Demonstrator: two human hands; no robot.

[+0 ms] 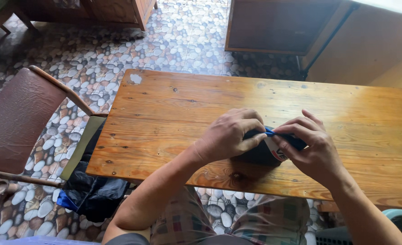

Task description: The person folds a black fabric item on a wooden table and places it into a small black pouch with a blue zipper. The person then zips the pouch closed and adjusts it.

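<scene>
**Two hands press a dark folded cloth on a wooden table**

A small dark cloth (pixel 261 153), folded into a compact bundle with a blue edge and a white printed patch, lies right of centre in the frame, near the table's front edge. Both hands are on it. The left hand (pixel 230 134) lies over the bundle's left side, its fingers (pixel 251 124) curled down and the thumb pressed along the front, so the cloth is pinned flat to the wood. The right hand (pixel 311 147) comes in from the right, its fingertips closed in a pinch on the blue edge, seemingly to keep the fold tight. Much of the cloth is hidden under the palms, so what kind of garment it is cannot be told for sure.

The table (pixel 174 104) is of varnished orange-brown planks with dark knots and a chipped pale spot near its upper left corner. Below the front edge, at the bottom of the frame, the person's checked shorts (pixel 183 227) show.

At the left stands a chair (pixel 17 118) with a brown padded back. A black plastic bag (pixel 94 193) lies beside the table's lower left corner. The floor (pixel 119 50) is patterned with pebbles. Wooden cabinets (pixel 273 25) fill the upper part of the frame.
</scene>
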